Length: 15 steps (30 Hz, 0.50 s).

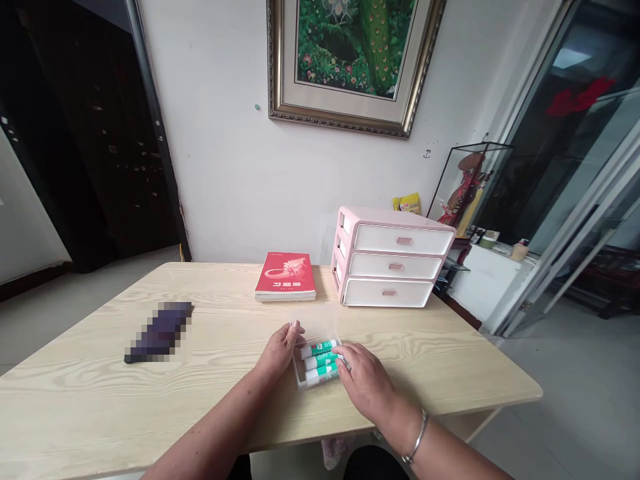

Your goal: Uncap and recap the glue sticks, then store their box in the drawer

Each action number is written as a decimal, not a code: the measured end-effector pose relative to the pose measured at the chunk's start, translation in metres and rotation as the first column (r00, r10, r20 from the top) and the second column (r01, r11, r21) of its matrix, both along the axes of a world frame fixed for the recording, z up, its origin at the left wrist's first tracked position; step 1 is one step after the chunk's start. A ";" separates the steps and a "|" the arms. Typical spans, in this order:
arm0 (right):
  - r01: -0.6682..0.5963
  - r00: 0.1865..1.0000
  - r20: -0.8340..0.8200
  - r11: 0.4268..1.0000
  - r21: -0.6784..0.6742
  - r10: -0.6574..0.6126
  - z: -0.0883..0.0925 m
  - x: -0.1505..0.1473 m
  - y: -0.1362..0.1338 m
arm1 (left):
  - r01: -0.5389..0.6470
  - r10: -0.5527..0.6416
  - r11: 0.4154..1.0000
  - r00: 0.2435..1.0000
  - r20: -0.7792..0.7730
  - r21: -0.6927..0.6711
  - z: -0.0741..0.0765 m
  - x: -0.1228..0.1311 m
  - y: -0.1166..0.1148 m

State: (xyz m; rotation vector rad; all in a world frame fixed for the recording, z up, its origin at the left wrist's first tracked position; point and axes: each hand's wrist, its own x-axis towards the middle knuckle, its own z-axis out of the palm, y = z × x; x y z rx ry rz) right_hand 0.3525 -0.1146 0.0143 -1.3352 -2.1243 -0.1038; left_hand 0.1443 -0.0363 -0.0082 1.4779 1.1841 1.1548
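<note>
A small clear plastic box (301,385) rests on the table near its front edge. Inside it lie three green-and-white glue sticks (321,361), side by side, their white ends toward the left. My left hand (281,348) is closed on the box's upper left corner, thumb up, with its other fingers partly hidden. From the right, my right hand (369,381) reaches over the box. Its thumb and forefinger are bent around the right end of the middle glue stick, and the other fingertips are hidden.
Behind the box, a red book stack (287,275) lies on the wooden table (220,313). A pink-and-white drawer unit (393,260) stands at the back right. Toward the left lies a dark, blurred-out flat object (159,332). A framed picture (350,113) hangs on the wall.
</note>
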 end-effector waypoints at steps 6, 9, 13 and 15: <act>0.217 0.937 0.307 0.968 -0.128 -0.169 0.023 -0.028 0.006 | -0.141 0.141 0.990 0.990 0.029 0.001 -0.004 0.019 -0.004; 0.272 0.905 0.379 0.947 -0.173 -0.191 0.025 -0.042 0.011 | -0.093 0.094 0.996 0.993 0.067 -0.013 -0.005 0.019 -0.007; 0.301 0.908 0.357 0.934 -0.191 -0.219 0.020 -0.054 0.020 | -0.023 0.025 1.000 0.996 0.089 -0.016 -0.001 0.013 -0.011; 0.324 0.908 0.344 0.920 -0.221 -0.238 0.018 -0.059 0.022 | -0.020 0.021 1.000 0.997 0.077 -0.011 0.000 0.012 -0.012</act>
